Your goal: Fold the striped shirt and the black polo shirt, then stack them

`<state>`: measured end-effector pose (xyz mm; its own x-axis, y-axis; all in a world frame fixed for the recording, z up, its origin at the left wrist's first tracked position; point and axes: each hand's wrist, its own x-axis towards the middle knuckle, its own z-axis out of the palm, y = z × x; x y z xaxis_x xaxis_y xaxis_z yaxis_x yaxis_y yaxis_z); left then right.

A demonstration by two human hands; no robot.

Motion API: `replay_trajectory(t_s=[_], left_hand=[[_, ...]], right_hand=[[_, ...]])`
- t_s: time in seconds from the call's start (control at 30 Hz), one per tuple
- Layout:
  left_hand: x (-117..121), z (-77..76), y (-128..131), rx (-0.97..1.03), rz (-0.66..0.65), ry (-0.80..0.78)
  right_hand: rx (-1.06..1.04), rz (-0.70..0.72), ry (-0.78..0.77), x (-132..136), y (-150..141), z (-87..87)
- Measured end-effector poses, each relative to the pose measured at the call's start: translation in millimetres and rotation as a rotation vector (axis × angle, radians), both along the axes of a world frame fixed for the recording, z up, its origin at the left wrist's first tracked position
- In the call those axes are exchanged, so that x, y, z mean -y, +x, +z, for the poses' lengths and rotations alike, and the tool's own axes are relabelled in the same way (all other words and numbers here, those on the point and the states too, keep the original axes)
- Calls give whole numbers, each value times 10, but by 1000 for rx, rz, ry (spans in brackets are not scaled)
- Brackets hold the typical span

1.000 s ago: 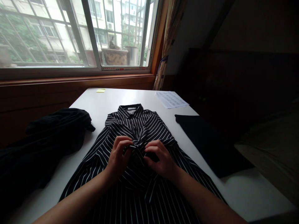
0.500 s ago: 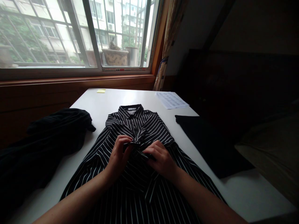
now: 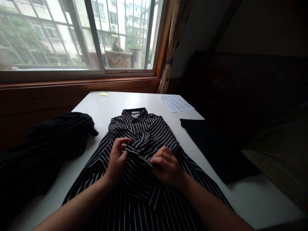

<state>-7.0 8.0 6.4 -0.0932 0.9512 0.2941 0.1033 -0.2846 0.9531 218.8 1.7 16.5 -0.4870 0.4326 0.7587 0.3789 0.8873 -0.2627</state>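
A black shirt dress point(image 3: 144, 199) with white stripes lies front up, its collar point(image 3: 134, 115) toward the window and its lower part spreading toward me. Over its middle, my left hand point(image 3: 117, 158) pinches a narrow striped strip of its cloth point(image 3: 138, 154) between thumb and a finger, the index finger raised. To the right, my right hand point(image 3: 166, 165) has its fingers curled round the same strip. The strip runs fairly straight between both hands. A loose striped end point(image 3: 155, 197) hangs below my right hand. My right fingertips are partly hidden.
The dress lies on a white table point(image 3: 81, 104). Dark crumpled clothing point(image 3: 62, 138) is at the left, a folded dark garment point(image 3: 216, 150) at the right. Papers point(image 3: 176, 103) and a yellow sticky note point(image 3: 104, 94) lie at the far end, below a barred window point(image 3: 72, 35).
My left hand has moved a little left and its index finger has lifted. My right hand has curled more tightly. The strip between them now shows longer and flatter.
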Motion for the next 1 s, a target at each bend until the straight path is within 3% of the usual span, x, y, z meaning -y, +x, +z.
replay_trajectory(t_s=[0.17,0.4,0.7,1.0], left_hand=[[16,23,-14,107,-87,-161],[-52,-57,-59,97,-86,-41],[-39,16,-15,229,-176,-138],[-66,-100,26,-20,-86,0]], right_hand=[[90,-17,19,3,2,-29],[236,23,45,4,-9,-42],[290,33,62,4,-4,-50],[274,39,70,27,-17,-35]])
